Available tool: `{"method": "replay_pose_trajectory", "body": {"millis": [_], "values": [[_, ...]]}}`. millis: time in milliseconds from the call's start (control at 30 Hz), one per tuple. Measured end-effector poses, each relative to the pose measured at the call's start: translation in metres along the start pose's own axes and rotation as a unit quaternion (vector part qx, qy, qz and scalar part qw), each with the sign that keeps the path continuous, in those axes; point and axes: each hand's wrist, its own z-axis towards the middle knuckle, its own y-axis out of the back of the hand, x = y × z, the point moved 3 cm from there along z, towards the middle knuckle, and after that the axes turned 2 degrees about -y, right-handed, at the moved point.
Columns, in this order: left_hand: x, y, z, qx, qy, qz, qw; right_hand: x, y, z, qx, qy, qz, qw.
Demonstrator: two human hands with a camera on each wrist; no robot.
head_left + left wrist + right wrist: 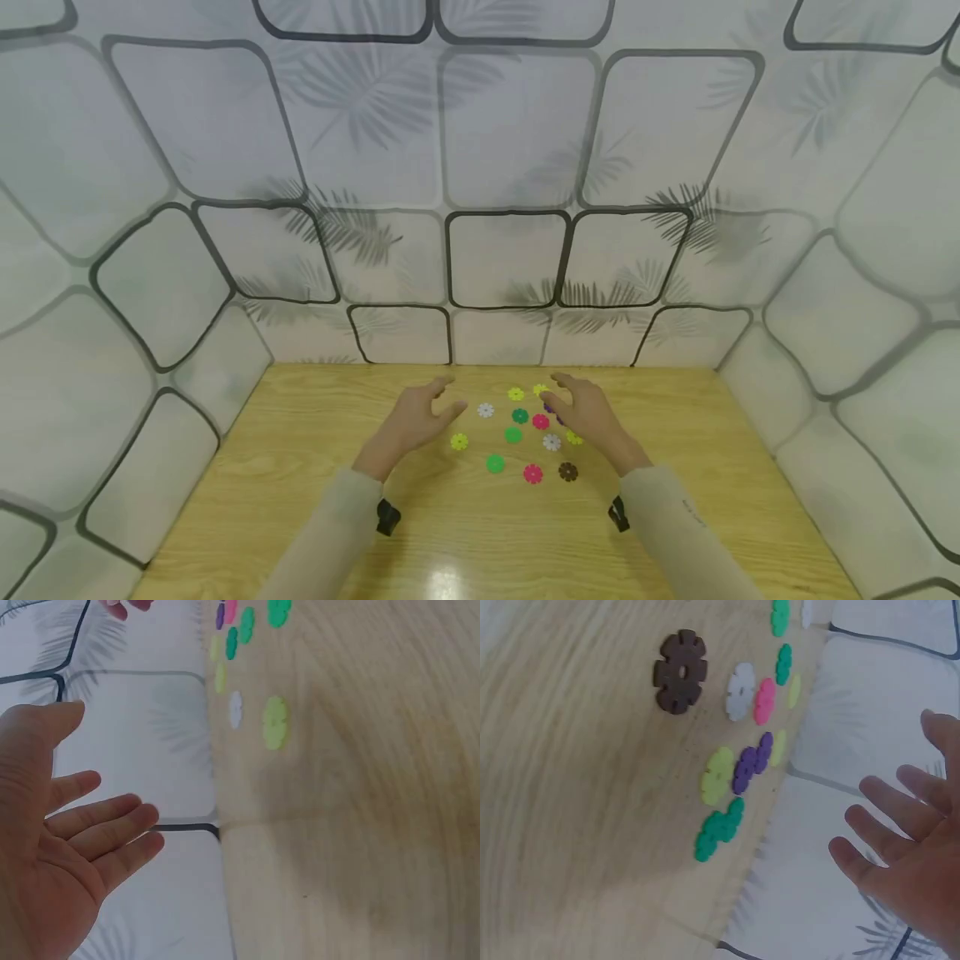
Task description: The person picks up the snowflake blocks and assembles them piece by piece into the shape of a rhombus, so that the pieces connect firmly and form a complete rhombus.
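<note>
Several flat, notched plastic discs, shaped like small flowers, lie spread on the table between the two hands. My left hand [412,417] hovers at the left of the group with relaxed, spread fingers, holding nothing; nearest it are a yellow disc [459,442] and a white disc [486,410]. Over the right side of the group is my right hand [592,412], fingers also loose and nothing in them. It partly hides purple discs [744,771] in the head view. A brown disc [680,673] and a pink disc [532,473] lie nearer the front. Green discs [718,829] touch or overlap in the right wrist view.
The wooden table [300,500] ends at a patterned back wall [502,258], with similar walls on the left and right. Dark straps or devices [387,517] show at both wrists, below the light sleeves [322,533].
</note>
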Motion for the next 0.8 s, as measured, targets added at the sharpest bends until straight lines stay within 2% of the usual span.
{"method": "replay_pose_trajectory", "body": {"millis": [233, 533, 800], "values": [[0.013, -0.017, -0.005, 0.005, -0.002, -0.046, 0.9989, -0.014, -0.016, -0.001, -0.010, 0.005, 0.020, 0.9997], [0.029, -0.039, -0.013, 0.027, 0.002, -0.064, 0.9976, -0.022, -0.035, -0.005, 0.005, -0.010, 0.011, 0.9999], [0.038, -0.053, -0.019, 0.051, -0.001, -0.070, 0.9963, -0.029, -0.041, -0.007, 0.016, -0.010, 0.008, 0.9998]]}}
